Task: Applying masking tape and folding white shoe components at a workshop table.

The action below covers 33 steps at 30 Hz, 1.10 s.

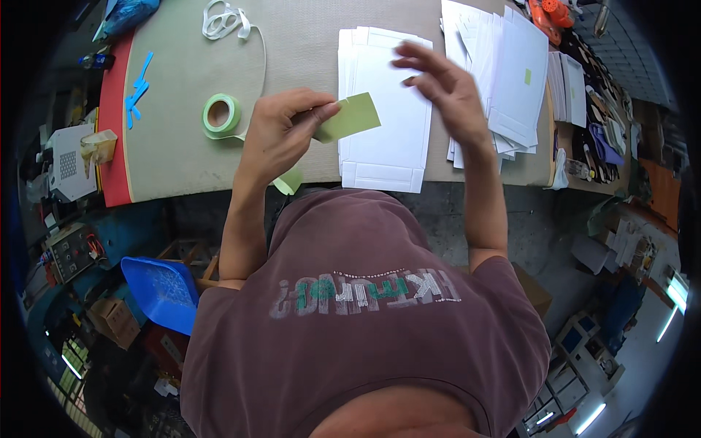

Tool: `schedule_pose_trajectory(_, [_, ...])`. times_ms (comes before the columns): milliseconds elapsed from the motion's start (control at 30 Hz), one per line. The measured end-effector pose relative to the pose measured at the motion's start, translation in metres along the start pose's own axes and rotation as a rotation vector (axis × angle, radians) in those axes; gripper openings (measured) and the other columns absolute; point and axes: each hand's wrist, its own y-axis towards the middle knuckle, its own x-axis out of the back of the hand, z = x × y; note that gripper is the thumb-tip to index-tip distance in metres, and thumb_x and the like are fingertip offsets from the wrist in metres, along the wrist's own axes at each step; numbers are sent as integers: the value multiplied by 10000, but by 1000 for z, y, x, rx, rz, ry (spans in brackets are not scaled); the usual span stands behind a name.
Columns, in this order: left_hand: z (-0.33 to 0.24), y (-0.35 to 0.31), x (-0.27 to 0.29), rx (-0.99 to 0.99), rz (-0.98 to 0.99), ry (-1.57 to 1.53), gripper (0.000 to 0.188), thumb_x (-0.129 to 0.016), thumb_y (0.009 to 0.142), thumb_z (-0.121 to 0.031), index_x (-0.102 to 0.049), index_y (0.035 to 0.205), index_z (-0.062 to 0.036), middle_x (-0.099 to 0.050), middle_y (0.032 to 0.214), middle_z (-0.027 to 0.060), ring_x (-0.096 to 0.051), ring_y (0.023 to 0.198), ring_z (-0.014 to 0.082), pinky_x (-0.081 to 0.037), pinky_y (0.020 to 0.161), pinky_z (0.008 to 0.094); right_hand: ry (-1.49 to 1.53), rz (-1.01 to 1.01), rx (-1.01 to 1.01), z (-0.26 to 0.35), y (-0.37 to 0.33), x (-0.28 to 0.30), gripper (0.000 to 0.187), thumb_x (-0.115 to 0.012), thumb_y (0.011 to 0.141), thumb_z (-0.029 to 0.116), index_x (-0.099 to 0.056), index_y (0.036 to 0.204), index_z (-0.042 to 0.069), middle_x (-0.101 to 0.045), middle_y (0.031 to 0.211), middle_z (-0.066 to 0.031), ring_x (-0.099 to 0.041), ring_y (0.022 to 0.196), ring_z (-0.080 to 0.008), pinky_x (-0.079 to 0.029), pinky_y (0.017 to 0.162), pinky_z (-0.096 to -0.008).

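My left hand [285, 128] pinches a strip of light green labels [358, 117] between thumb and fingers, above the near part of the table. Below the wrist, a green curl of the strip [289, 180] hangs at the table edge. The green label roll [220, 115] lies to the left of this hand, a pale band running from it toward my forearm. My right hand [445, 87] is raised, slightly blurred, its fingers apart with nothing seen in them. Beneath and between my hands lies a stack of flat white cardboard pieces [387, 146] with creased edges.
A second white stack [511, 102] on the right bears a small green label [528, 77]. White ribbon [223, 23] lies coiled at the far left, near blue plastic strips [136, 95]. A red band [115, 146] lines the table's left end. A blue tub [161, 292] stands lower left.
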Motion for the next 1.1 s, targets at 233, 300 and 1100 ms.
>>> schedule_pose_trajectory(233, [30, 1, 19, 205, -189, -275, 200, -709, 917, -139, -748, 1044, 11, -719, 880, 53, -545, 650, 79, -417, 571, 187, -158, -269, 109, 5, -10, -58, 159, -738, 829, 6, -731, 986, 27, -719, 1007, -67, -652, 946, -181, -528, 827, -292])
schedule_pose_trajectory(300, [35, 1, 23, 188, -261, -305, 207, -713, 916, -147, -749, 1049, 7, -721, 885, 53, -545, 653, 77, -415, 571, 190, 93, -310, -114, 0, -8, -69, 151, -741, 821, 2, -737, 968, 35, -719, 990, -65, -650, 923, -163, -526, 801, -286])
schedule_pose_trajectory(1100, [42, -4, 61, -246, -275, -619, 183, -682, 922, -114, -685, 1086, -33, -648, 1165, 141, -671, 778, 187, -566, 786, 262, -1196, -788, -757, -193, -15, 0, 648, -847, 729, 501, -570, 1048, 10, -464, 1196, -173, -422, 1093, -293, -399, 931, -461])
